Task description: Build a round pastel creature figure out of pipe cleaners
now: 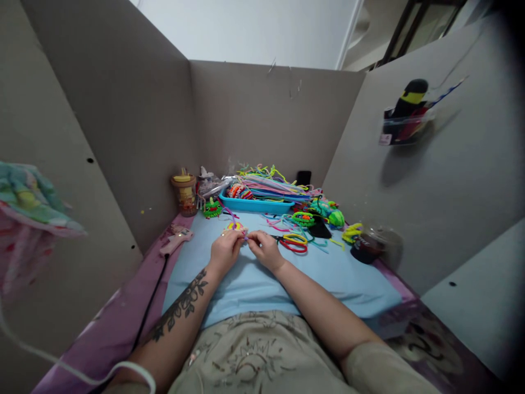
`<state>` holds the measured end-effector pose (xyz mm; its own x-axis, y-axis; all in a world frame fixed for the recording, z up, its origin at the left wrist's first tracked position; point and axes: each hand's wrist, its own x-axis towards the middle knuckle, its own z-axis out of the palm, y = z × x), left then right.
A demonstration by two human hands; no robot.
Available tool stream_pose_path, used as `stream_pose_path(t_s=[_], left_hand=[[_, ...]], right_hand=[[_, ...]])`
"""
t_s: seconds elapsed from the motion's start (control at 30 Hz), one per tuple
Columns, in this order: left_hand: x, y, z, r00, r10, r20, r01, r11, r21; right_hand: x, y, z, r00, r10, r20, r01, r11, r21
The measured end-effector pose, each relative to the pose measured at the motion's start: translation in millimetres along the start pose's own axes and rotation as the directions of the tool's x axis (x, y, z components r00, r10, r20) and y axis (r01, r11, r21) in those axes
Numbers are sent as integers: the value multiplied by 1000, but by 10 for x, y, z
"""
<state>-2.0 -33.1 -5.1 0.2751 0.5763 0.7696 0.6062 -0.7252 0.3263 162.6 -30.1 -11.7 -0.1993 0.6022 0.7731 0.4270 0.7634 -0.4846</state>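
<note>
My left hand (223, 249) and my right hand (264, 249) meet over the light blue cloth, fingertips pinched close together. Between them is a purple pipe cleaner (232, 214), one length of which curves up behind my left hand. A small yellow and pink fuzzy piece (235, 225) shows just past the left fingers; its shape is partly hidden. Both hands are closed, and the fingertips cover most of what they grip. Scissors (296, 243) with red and yellow handles lie just right of my right hand.
A blue tray (262, 206) heaped with pipe cleaners stands at the back. Left are a tumbler (185, 194), a green fuzzy piece (212, 208) and a pink glue gun (177, 241) with a black cord. A dark cup (366, 247) stands right. Grey panels enclose the table.
</note>
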Motion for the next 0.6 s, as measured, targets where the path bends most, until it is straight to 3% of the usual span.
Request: stream_pose_path(t_s=[0.6], left_hand=[[19,37,10,996,-89,31,91,992,-90]], right_hand=[[7,1,111,989,93,-112,-103,991,-90]])
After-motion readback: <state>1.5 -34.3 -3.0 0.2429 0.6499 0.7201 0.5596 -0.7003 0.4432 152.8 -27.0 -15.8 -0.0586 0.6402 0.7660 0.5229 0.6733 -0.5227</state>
